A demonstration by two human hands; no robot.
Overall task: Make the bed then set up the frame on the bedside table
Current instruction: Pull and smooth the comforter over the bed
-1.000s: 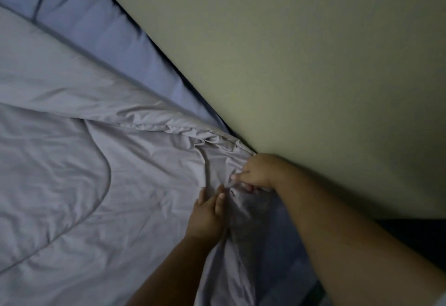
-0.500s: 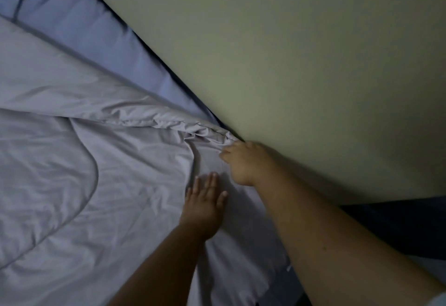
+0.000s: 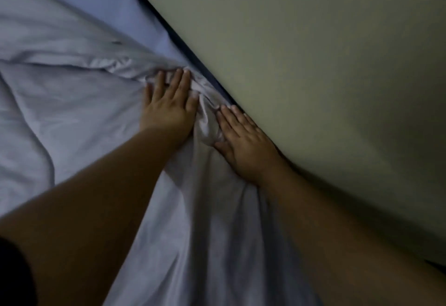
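A pale grey quilt (image 3: 72, 102) covers the bed, bunched into folds where it meets the wall. My left hand (image 3: 166, 105) lies flat on the quilt, fingers spread, pressing the bunched edge. Just to its right, my right hand (image 3: 243, 139) also lies flat, fingers extended along the quilt's edge right by the wall. A ridge of gathered fabric stands between the two hands. A blue sheet (image 3: 113, 15) shows beyond the quilt at the upper left. No frame or bedside table is in view.
A plain greenish wall (image 3: 313, 64) fills the right and upper part of the view, running diagonally along the bed. A dark gap (image 3: 178, 40) separates the mattress from the wall. The room is dim.
Both hands have gone from pinching the quilt's corner to lying flat on it. The view has moved closer and my arms reach further along the wall.
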